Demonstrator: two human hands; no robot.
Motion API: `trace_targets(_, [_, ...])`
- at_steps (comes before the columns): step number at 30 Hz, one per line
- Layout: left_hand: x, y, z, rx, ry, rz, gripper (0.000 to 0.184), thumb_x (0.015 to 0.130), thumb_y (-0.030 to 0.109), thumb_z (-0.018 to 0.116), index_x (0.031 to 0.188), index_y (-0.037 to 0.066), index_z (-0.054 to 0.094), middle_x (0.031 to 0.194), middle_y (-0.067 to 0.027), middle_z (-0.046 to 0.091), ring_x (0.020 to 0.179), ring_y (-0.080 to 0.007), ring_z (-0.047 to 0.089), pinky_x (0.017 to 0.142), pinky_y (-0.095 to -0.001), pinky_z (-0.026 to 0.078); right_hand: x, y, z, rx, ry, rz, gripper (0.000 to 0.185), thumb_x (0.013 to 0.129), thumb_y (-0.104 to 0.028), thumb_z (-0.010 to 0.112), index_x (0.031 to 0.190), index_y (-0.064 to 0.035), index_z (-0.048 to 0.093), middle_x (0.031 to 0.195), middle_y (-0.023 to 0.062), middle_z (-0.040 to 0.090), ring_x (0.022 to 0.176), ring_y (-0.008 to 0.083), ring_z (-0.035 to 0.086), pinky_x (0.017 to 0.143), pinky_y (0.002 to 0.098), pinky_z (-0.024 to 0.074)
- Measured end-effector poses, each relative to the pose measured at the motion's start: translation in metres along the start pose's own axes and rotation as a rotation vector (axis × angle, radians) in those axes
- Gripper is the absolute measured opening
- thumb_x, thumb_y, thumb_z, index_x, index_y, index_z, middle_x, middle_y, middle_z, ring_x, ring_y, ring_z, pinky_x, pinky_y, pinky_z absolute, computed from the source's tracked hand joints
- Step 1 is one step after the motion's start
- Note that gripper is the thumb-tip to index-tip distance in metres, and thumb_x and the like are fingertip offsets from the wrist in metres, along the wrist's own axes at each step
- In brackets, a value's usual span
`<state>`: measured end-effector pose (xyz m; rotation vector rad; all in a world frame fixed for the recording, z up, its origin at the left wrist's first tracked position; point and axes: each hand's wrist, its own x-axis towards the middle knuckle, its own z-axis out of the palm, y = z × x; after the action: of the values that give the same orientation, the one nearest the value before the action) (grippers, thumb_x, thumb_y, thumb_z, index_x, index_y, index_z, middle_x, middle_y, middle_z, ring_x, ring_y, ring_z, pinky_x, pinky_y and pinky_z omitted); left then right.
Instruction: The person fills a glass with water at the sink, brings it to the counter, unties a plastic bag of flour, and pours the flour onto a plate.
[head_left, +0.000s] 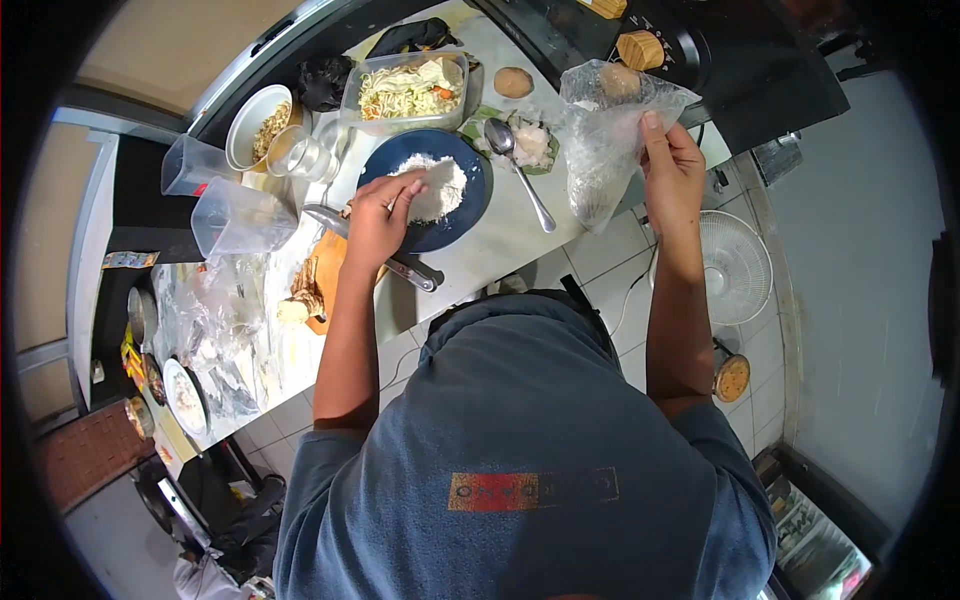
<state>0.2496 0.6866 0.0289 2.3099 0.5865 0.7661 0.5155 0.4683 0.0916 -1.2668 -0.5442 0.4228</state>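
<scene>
My left hand [382, 215] is over the near left side of a dark blue plate [478, 205], its fingers drawn together. Whether anything is between the fingertips I cannot make out. White powder, like flour [445, 190], is heaped on the plate by those fingertips. In my right hand [670, 180] the upper edge of a clear plastic bag [598, 150] is pinched, and the bag hangs with whitish contents in its lower part. A knife [410, 272] lies partly under my left wrist, beside a wooden board [328, 265] with a root piece [295, 308].
A metal spoon [520, 172] rests by white food on a green leaf [535, 150]. Behind are a plastic box of shredded vegetables [410, 95], a brown egg [513, 82], a white bowl [240, 125], a glass [298, 155] and clear jugs [240, 215]. A fan [720, 268] stands right.
</scene>
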Motion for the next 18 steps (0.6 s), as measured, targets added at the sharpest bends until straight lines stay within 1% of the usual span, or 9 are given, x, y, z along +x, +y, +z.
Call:
trace_targets(2, [0.000,0.001,0.000,-0.048,0.072,-0.016,0.021,0.080,0.010,0.075,0.101,0.006,0.073,0.084,-0.0104,0.072,0.074,-0.0262,0.066,0.066,-0.0343,0.050,0.000,-0.004,0.000,-0.046,-0.017,0.000,0.023,0.099,-0.021,0.060,0.108,-0.0014,0.069,0.091,-0.0011,0.067,0.079,0.0055,0.057,0.073,0.0205,0.0447])
trace_targets(5, [-0.002,-0.004,-0.007,-0.031,-0.014,-0.044,0.016,0.083,0.010,0.073,0.098,0.005,0.074,0.087,-0.0124,0.072,0.078,-0.0273,0.067,0.070,-0.0352,0.051,-0.002,-0.004,0.009,-0.012,0.043,-0.009,0.023,0.098,-0.021,0.061,0.107,-0.0015,0.069,0.090,-0.0011,0.068,0.075,0.0041,0.055,0.068,0.0196,0.0432])
trace_targets(7, [0.003,0.005,-0.015,0.218,-0.229,-0.489,0.019,0.084,0.009,0.074,0.102,0.003,0.073,0.094,-0.0132,0.071,0.081,-0.0235,0.067,0.072,-0.0311,0.052,-0.001,-0.003,0.007,-0.037,0.038,-0.014,0.024,0.098,-0.021,0.061,0.105,-0.0006,0.070,0.088,-0.0015,0.068,0.074,0.0028,0.055,0.066,0.0185,0.0425])
trace_targets(8, [0.002,0.002,-0.014,0.216,-0.228,-0.487,0.019,0.084,0.009,0.074,0.102,0.003,0.073,0.094,-0.0132,0.071,0.081,-0.0235,0.067,0.072,-0.0311,0.052,0.000,-0.004,0.006,-0.062,0.034,-0.020,0.024,0.097,-0.022,0.062,0.104,0.0002,0.070,0.086,-0.0019,0.068,0.073,0.0015,0.054,0.065,0.0173,0.0418])
trace_targets(10, [0.000,-0.002,-0.009,0.074,-0.051,-0.055,0.015,0.082,0.011,0.073,0.096,0.005,0.073,0.086,-0.0128,0.070,0.080,-0.0296,0.066,0.073,-0.0356,0.052,-0.001,-0.013,0.016,-0.005,0.082,-0.061,0.024,0.097,-0.022,0.063,0.104,0.0002,0.070,0.085,-0.0029,0.067,0.072,0.0009,0.052,0.064,0.0169,0.0400])
trace_targets(12, [0.000,-0.002,-0.007,0.075,-0.067,-0.048,0.015,0.082,0.011,0.073,0.096,0.005,0.073,0.088,-0.0126,0.070,0.083,-0.0299,0.066,0.073,-0.0353,0.052,0.000,-0.015,0.017,0.051,0.127,-0.101,0.024,0.097,-0.022,0.063,0.103,0.0001,0.071,0.083,-0.0039,0.066,0.070,0.0003,0.050,0.062,0.0165,0.0382])
trace_targets(14, [0.003,-0.003,-0.005,0.076,-0.087,-0.033,0.015,0.082,0.010,0.073,0.096,0.005,0.073,0.091,-0.0124,0.069,0.085,-0.0303,0.066,0.074,-0.0351,0.052,0.002,-0.008,0.010,-0.208,-0.005,-0.016,0.024,0.097,-0.022,0.064,0.102,-0.0001,0.071,0.079,-0.0062,0.063,0.067,-0.0003,0.046,0.059,0.0163,0.0345])
trace_targets(16, [0.012,-0.003,0.000,0.123,-0.052,0.106,0.023,0.082,0.011,0.073,0.104,0.006,0.072,0.097,-0.0123,0.068,0.088,-0.0304,0.064,0.077,-0.0354,0.052,-0.001,-0.008,0.016,-0.138,0.022,-0.037,0.024,0.096,-0.023,0.064,0.100,-0.0001,0.071,0.078,-0.0070,0.062,0.066,-0.0005,0.045,0.058,0.0166,0.0340])
trace_targets(18, [0.022,0.016,0.001,0.042,-0.052,0.056,0.028,0.082,0.014,0.075,0.108,0.006,0.070,0.097,-0.0123,0.068,0.088,-0.0291,0.064,0.078,-0.0349,0.051,-0.002,-0.005,0.020,-0.070,0.040,-0.051,0.024,0.096,-0.023,0.064,0.099,-0.0001,0.071,0.076,-0.0078,0.061,0.065,-0.0006,0.044,0.057,0.0169,0.0334])
